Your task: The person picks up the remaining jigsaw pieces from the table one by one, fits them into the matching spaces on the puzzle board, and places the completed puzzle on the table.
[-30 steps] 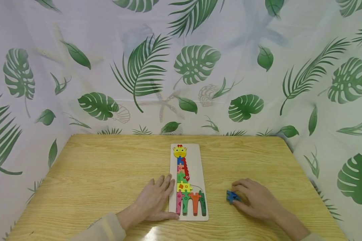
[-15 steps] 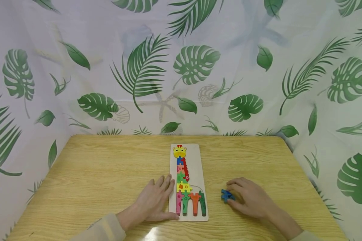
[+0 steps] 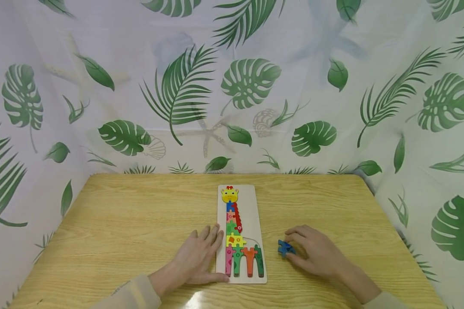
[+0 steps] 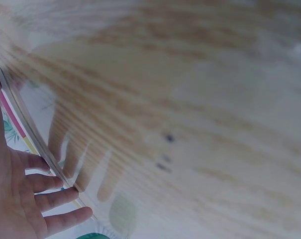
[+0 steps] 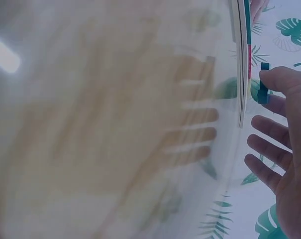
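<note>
A giraffe puzzle board (image 3: 251,206) lies lengthwise on the table, holding a yellow head, a stacked neck, a red mane, a yellow body piece (image 3: 236,240) and several coloured legs. An outlined body area right of the yellow piece shows bare wood. My left hand (image 3: 195,257) rests along the board's left edge, fingers straight, thumb at the lower left corner. Right of the board, my right hand (image 3: 317,253) pinches a blue puzzle piece (image 3: 284,249) between thumb and index finger. In the right wrist view the blue piece (image 5: 263,84) appears edge-on, the other fingers spread.
The wooden table (image 3: 139,206) reaches back to a white curtain (image 3: 274,150) printed with green leaves, which also runs along both sides. A bright light reflection (image 3: 195,298) shows on the table near the front edge.
My right hand has moved left and slightly away from me with the blue puzzle piece, closer to the board. The left hand and the board have stayed in place.
</note>
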`<state>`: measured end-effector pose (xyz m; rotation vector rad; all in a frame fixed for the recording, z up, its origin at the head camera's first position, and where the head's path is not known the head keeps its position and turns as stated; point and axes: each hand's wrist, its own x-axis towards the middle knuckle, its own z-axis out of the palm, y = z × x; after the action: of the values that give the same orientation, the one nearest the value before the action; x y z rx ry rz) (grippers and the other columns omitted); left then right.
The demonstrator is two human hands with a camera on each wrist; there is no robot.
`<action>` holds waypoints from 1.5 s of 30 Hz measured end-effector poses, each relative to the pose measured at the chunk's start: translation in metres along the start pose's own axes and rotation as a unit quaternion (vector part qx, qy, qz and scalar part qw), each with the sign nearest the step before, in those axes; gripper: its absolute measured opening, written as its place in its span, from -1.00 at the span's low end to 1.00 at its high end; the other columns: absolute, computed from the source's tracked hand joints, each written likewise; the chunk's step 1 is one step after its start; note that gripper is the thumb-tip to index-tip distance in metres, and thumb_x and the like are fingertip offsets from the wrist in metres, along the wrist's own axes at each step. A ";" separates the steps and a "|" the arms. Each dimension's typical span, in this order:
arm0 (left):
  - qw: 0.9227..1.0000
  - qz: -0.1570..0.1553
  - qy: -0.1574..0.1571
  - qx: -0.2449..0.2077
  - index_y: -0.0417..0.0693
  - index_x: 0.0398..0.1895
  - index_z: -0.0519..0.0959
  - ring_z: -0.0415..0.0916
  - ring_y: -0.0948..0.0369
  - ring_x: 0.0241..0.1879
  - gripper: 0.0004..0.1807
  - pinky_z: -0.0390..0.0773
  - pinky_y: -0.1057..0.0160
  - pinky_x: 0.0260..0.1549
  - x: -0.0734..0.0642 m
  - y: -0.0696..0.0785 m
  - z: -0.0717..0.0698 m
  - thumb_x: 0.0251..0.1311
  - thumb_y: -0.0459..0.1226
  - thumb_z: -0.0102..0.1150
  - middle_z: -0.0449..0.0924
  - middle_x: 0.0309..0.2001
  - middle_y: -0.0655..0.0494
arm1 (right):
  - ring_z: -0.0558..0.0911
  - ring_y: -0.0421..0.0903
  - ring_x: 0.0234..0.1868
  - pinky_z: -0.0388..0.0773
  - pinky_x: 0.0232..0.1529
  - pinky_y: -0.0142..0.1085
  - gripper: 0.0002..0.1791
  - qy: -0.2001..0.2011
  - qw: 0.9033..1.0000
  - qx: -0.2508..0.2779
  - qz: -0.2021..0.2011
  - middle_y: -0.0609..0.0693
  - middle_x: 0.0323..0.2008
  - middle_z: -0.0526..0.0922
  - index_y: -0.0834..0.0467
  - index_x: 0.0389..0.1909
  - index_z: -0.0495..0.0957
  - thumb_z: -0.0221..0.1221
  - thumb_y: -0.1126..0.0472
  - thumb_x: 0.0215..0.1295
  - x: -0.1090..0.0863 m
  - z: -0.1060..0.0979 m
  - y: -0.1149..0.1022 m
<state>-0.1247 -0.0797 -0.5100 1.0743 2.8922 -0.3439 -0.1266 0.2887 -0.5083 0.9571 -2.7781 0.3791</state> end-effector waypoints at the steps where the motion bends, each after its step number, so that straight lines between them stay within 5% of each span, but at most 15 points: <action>1: 1.000 0.000 0.000 0.000 -0.04 0.67 0.19 0.39 -0.03 0.53 0.34 0.60 -0.07 0.32 0.000 0.000 0.000 0.10 0.73 -0.43 0.23 0.65 -0.09 | 0.73 -0.11 0.07 0.75 0.06 -0.11 -0.71 -0.001 1.000 -0.001 0.000 -0.08 0.08 0.75 -0.06 -0.05 0.72 0.47 -0.02 0.26 0.001 0.000 0.000; 19: 1.000 -0.002 0.004 -0.007 -0.06 0.67 0.19 0.39 -0.04 0.53 0.34 0.60 -0.08 0.32 -0.002 -0.001 0.003 0.10 0.73 -0.41 0.21 0.65 -0.11 | 0.72 -0.14 0.08 0.73 0.11 -0.13 -0.68 0.018 0.999 0.000 -0.026 -0.12 0.07 0.75 -0.08 -0.07 0.72 0.48 -0.07 0.21 0.022 0.005 -0.007; 45: 1.000 0.001 0.010 -0.006 -0.06 0.66 0.20 0.40 -0.04 0.52 0.35 0.60 -0.08 0.31 0.000 0.000 0.003 0.09 0.74 -0.40 0.23 0.65 -0.11 | 0.70 -0.13 0.12 0.70 0.15 -0.11 -0.72 -0.014 0.999 0.033 -0.018 -0.14 0.08 0.74 -0.08 -0.05 0.72 0.42 -0.08 0.30 0.046 0.011 -0.021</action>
<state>-0.1250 -0.0806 -0.5131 1.0855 2.9056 -0.3163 -0.1501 0.2428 -0.5031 1.0341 -2.7856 0.4567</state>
